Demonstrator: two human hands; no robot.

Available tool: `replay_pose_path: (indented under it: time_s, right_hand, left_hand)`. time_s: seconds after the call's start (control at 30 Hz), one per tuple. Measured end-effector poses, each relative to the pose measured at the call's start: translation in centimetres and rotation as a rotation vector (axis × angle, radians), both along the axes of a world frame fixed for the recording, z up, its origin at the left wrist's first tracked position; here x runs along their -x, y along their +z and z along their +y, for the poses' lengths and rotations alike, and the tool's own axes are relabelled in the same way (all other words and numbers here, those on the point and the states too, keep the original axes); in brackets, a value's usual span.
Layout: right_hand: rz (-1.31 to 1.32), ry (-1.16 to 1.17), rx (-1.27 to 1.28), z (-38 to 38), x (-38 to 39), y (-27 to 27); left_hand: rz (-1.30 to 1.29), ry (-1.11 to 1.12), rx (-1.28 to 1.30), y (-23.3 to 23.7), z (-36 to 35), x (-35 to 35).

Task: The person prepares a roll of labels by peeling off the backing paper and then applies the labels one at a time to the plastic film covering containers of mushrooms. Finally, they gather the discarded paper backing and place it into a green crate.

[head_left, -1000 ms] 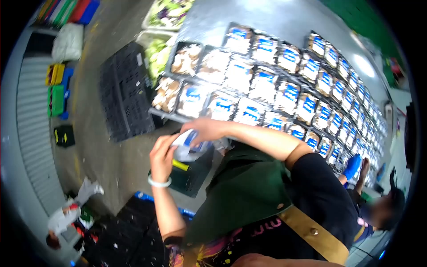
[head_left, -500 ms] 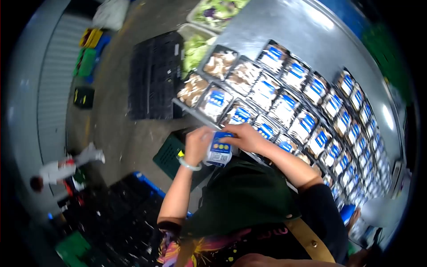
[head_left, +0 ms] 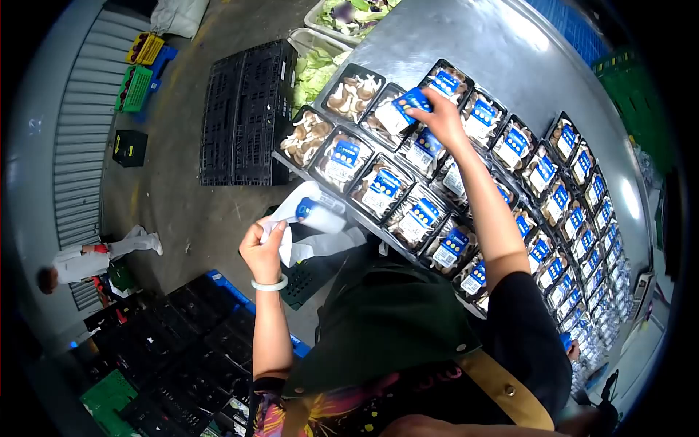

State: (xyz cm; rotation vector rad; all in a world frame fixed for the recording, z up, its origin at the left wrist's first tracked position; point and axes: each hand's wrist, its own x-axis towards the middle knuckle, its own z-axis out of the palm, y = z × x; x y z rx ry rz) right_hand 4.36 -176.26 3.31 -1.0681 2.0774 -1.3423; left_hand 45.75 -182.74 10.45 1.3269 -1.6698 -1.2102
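My left hand (head_left: 263, 247), with a pale bangle at its wrist, grips a strip of label backing paper (head_left: 313, 211) that hangs off the table's near edge and carries a blue label. Out over the trays, my right hand (head_left: 439, 116) pinches a blue and white label (head_left: 404, 109) above an unlabelled mushroom tray. Two more trays without labels, one at the corner (head_left: 307, 138) and one behind it (head_left: 353, 95), show bare mushrooms. Rows of black mushroom trays with blue labels (head_left: 382, 188) cover much of the metal table (head_left: 408, 36).
Tubs of leafy greens (head_left: 314, 76) stand beyond the table's left edge. A black crate stack (head_left: 247, 116) is on the floor, with more black crates (head_left: 160, 335) at lower left. A person (head_left: 87, 264) is at far left; another person's hand (head_left: 574, 351) shows at lower right.
My hands have moved apart. The right went up and over the trays with a label, while the left moved left and down with the paper strip. The camera view has shifted slightly.
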Motion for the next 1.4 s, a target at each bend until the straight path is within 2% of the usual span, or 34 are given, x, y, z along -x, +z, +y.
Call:
replay_pose_path:
  time_s: [0.1, 0.13, 0.17, 0.23, 0.3, 0.37, 0.43, 0.5, 0.57, 0.63, 0.7, 0.77, 0.83, 0.97, 1.0, 1.03, 1.07, 1.1, 1.17, 1.2, 1.23, 1.4]
  right_hand:
    - [0.118, 0.108, -0.2, -3.0, 0.7, -5.7]
    - [-0.096, 0.121, -0.265, -3.8, 0.8, -7.2]
    - [0.154, 0.124, -0.382, -4.6, 0.8, -7.8]
    - [0.594, 0.128, -0.461, -5.1, 0.4, -8.9]
    - [0.733, 0.096, -0.66, -5.9, -0.2, -6.0]
    - [0.673, 0.03, -0.585, -5.9, -1.7, -2.6]
    - [0.401, 0.164, -0.27, -5.1, -5.8, 3.1]
    - [-0.13, 0.519, -0.066, -4.8, -10.4, 4.8]
    - [-0.011, 0.717, 0.149, -4.3, -14.6, 4.4]
    - [0.048, 0.803, -0.052, -4.6, -16.5, 3.6]
    - [0.023, 0.77, -0.057, -4.7, -17.4, 3.2]
    - [-0.055, 0.788, -0.228, -4.7, -17.6, 3.3]
    - [-0.125, 0.794, -0.178, -4.6, -17.9, 2.3]
    - [-0.29, 0.784, -0.253, -5.6, -17.5, 3.3]
    - [-0.195, 0.715, -0.113, -5.7, -17.0, 3.2]
    - [-0.101, 0.644, 0.025, -5.9, -16.5, 3.3]
    - [0.062, 0.531, 0.047, -6.3, -15.2, 3.9]
    - [0.103, 0.402, 0.034, -7.0, -13.5, 3.6]
    - [-0.029, -0.005, 0.013, -8.5, -9.5, 5.1]
    - [-0.182, -0.135, 0.037, -9.3, -6.0, 1.4]
    - [-0.287, -0.13, 0.079, -10.0, -3.9, 0.8]
    - [-0.283, -0.042, -0.068, -13.3, -1.8, -5.2]
  left_hand:
    - [0.152, -0.062, 0.036, 1.9, -0.7, 1.2]
    - [0.149, -0.07, 0.007, 2.6, -0.8, 1.9]
    - [0.147, -0.08, -0.022, 2.9, -1.1, 2.3]
    - [0.09, -0.118, -0.04, 2.3, -2.0, 2.3]
    - [-0.072, -0.316, 0.202, 1.8, -3.4, 2.3]
    - [-0.061, -0.3, 0.125, 1.1, -4.2, 2.7]
    - [0.01, -0.312, 0.073, -0.5, -4.9, 3.0]
    - [0.066, -0.367, -0.001, -1.1, -5.4, 4.1]
    - [0.046, -0.315, -0.225, -1.4, -5.4, 4.8]
    - [0.129, -0.326, -0.285, -0.9, -5.6, 6.0]
    - [0.035, -0.418, -0.25, -1.5, -6.5, 5.6]
    - [0.013, -0.409, -0.25, -1.8, -7.0, 5.2]
    - [-0.197, -0.467, -0.309, -2.1, -7.6, 4.7]
    - [-0.263, -0.469, -0.226, -4.6, -8.8, 3.1]
    - [-0.244, -0.506, -0.092, -4.5, -9.3, 2.9]
    - [-0.24, -0.502, -0.095, -4.3, -9.5, 2.9]
    - [-0.093, -0.418, -0.073, -3.9, -9.5, 3.0]
    - [0.054, -0.334, -0.052, -3.7, -9.5, 3.0]
    - [0.08, -0.274, -0.082, -4.1, -10.5, 1.3]
    - [0.097, -0.263, -0.067, -3.7, -11.0, 1.0]
    - [0.113, -0.249, -0.054, -3.3, -11.4, 0.6]
    - [0.003, -0.29, 0.068, -2.6, -12.5, -0.3]
